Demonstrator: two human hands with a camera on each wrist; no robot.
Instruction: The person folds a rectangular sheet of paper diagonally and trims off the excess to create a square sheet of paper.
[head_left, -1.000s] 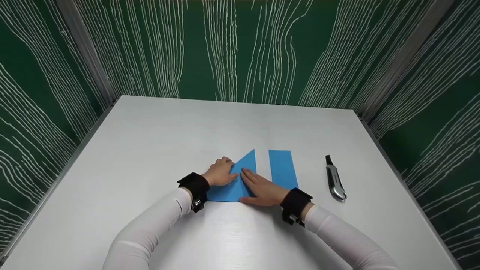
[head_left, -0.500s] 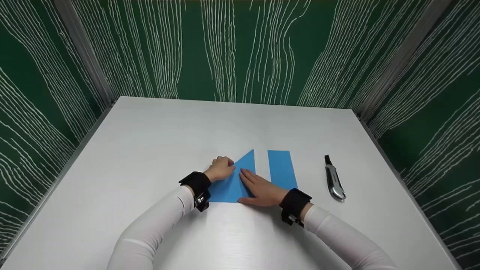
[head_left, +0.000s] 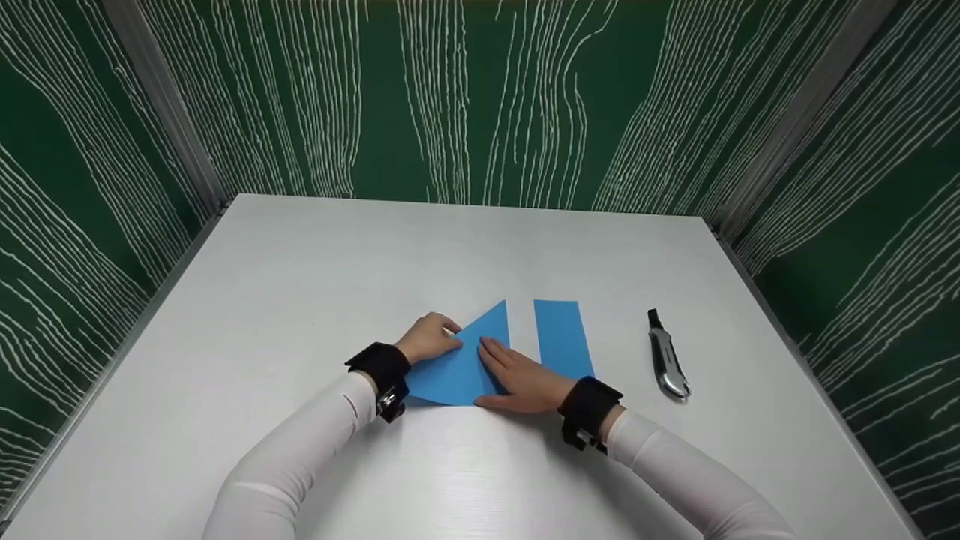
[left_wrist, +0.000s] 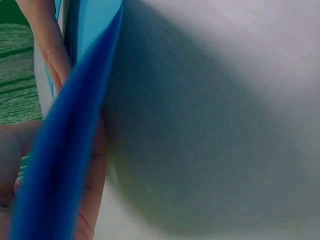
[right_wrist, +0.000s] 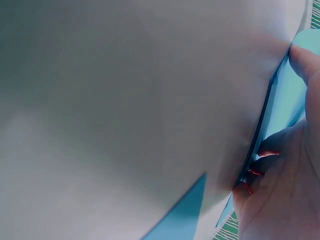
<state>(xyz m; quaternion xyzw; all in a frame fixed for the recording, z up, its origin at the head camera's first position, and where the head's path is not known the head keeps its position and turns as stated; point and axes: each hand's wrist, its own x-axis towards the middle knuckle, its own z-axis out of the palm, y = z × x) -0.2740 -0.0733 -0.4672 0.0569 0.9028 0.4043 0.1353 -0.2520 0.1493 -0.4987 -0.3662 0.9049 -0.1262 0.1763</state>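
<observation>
A folded sheet of blue paper (head_left: 469, 367) lies on the white table, its pointed corner toward the far side. My left hand (head_left: 430, 337) pinches the paper's left side between thumb and fingers. In the left wrist view that part of the paper (left_wrist: 62, 145) is raised and curved, with the hand around it. My right hand (head_left: 523, 380) rests on the sheet with fingers extended and thumb spread near the front edge. The right wrist view has the right hand (right_wrist: 285, 185) along the paper's edge, its thumb touching the paper.
A blue paper strip (head_left: 562, 337) lies just right of the sheet, partly behind the right hand. Farther right is a grey and black utility knife (head_left: 667, 360). Green walls with white lines (head_left: 480, 97) stand behind the table (head_left: 360, 255) and at both sides.
The left hand has drawn slightly back to the left and now holds the left part of the paper, which has lifted and bowed. The right hand stays in place on the sheet.
</observation>
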